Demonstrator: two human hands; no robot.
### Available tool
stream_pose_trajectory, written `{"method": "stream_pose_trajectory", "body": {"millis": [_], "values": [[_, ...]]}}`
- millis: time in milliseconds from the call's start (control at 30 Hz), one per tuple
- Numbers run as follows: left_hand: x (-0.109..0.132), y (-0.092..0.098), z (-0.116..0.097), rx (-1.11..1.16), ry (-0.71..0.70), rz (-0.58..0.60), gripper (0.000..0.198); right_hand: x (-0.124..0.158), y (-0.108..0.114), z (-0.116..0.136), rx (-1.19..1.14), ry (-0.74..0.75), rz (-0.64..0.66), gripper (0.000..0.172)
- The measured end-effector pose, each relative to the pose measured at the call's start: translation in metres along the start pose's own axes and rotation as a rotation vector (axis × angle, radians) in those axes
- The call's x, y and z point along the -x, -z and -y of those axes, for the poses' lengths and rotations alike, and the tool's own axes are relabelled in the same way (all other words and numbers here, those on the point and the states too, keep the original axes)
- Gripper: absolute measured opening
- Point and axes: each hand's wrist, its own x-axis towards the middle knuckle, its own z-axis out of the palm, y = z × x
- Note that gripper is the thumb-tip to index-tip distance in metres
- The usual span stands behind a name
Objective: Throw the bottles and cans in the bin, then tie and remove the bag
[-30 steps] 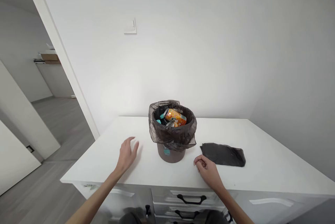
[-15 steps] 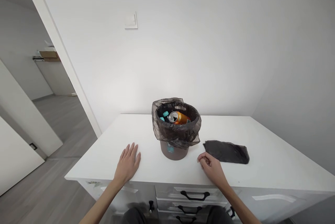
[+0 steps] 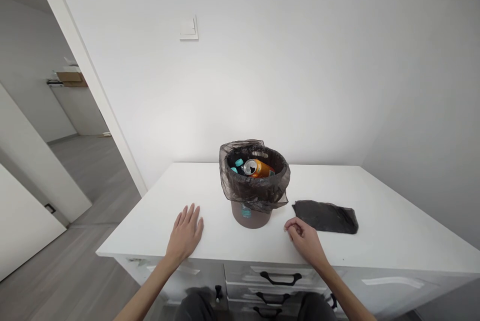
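Note:
My left hand (image 3: 185,231) lies flat on the white cabinet top, fingers spread, to the left of a small brown trash bin (image 3: 257,219). On the right, my right hand (image 3: 305,241) rests on the same surface with its fingers loosely curled in; I see nothing in it. A thin black garbage bag (image 3: 258,195) lines the bin and hangs over its rim. Inside it lie an orange drink can (image 3: 263,168), its opened top facing left, and bottles with turquoise caps (image 3: 239,162). Just beyond my right hand is a flat, folded black garbage bag (image 3: 326,216).
The white cabinet (image 3: 210,246) has drawers with black handles (image 3: 280,278) along its front. Behind it rises a white wall with a light switch (image 3: 188,28). At the left, a doorway opens onto a room with a cardboard box (image 3: 72,79).
The view has shifted very slightly, so everything appears a little to the right. Neither hand nor the bin has visibly moved on the cabinet top.

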Motion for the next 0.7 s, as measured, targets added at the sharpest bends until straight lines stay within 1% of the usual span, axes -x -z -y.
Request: {"method": "stream_pose_trajectory", "body": {"millis": [333,700], "values": [[0.0002,0.0064,-0.0032,-0.009,0.008,0.019,0.063,0.0005,-0.0002,0.0055,0.001,-0.001,-0.008,0.023],[0.001,0.005,-0.0026,0.001,0.001,0.006,0.061,0.0006,-0.0009,-0.0003,0.006,-0.005,-0.007,0.022]]}}
